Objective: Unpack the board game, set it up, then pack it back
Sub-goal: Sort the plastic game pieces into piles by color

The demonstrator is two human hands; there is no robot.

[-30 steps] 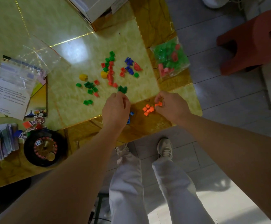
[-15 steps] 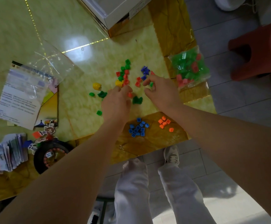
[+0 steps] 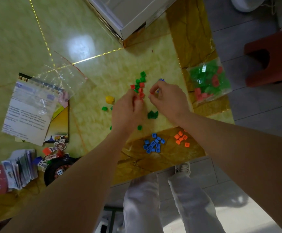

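Small plastic game pieces lie scattered on the yellow-green table [image 3: 89,68]. A mixed cluster of red and green pieces [image 3: 140,83] sits mid-table. My left hand [image 3: 128,110] reaches into that cluster and pinches a red piece at its fingertips. My right hand [image 3: 168,100] is just right of it, its fingers curled and pinching a small red piece. Nearer the table edge lie a sorted group of blue pieces [image 3: 153,145] and a smaller group of orange pieces [image 3: 181,138]. A yellow piece [image 3: 110,99] and loose green pieces [image 3: 153,114] lie around my hands.
A plastic bag of green and red houses [image 3: 207,81] lies at the right edge. An empty clear bag [image 3: 59,81] covers a rules sheet [image 3: 27,111] and the folded board [image 3: 59,125]. Paper money [image 3: 19,167], a black roulette wheel [image 3: 57,170], the white box [image 3: 130,15], a red stool [image 3: 271,56].
Both hands moved away from the table edge, where they left blue and orange pieces, up into the mixed red and green cluster. The camera view shifted slightly.
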